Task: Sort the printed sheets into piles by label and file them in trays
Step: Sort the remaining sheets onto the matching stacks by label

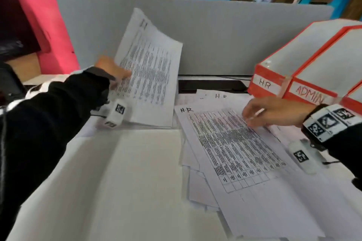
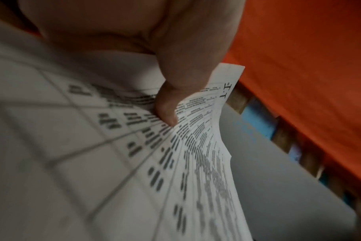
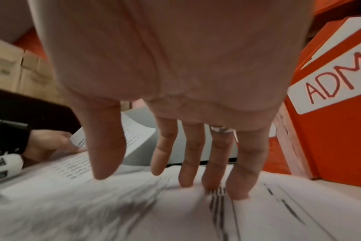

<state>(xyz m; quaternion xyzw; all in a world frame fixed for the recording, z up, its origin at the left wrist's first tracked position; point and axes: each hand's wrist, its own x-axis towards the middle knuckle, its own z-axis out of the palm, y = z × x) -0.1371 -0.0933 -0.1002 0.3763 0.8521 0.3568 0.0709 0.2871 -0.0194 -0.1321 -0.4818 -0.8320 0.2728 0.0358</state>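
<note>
While a grey divider (image 1: 215, 35) is filling the upper middle of the head view, a white desk (image 1: 121, 182) is being covered across the lower frame by loose papers. At the right edge, orange trays (image 1: 305, 58) are standing side by side, labelled "HR" and "ADMIN". An H-R sheet (image 1: 231, 143), lying on the scattered pile at lower centre-right, is being pressed by the straight, spread fingertips (image 3: 237, 192) of the right hand (image 1: 274, 111); nothing is being gripped by it. At centre-left, an I.T sheet (image 1: 150, 68) is being held tilted up off the desk, pinched between thumb and curled fingers of the left hand (image 1: 111, 70).
</note>
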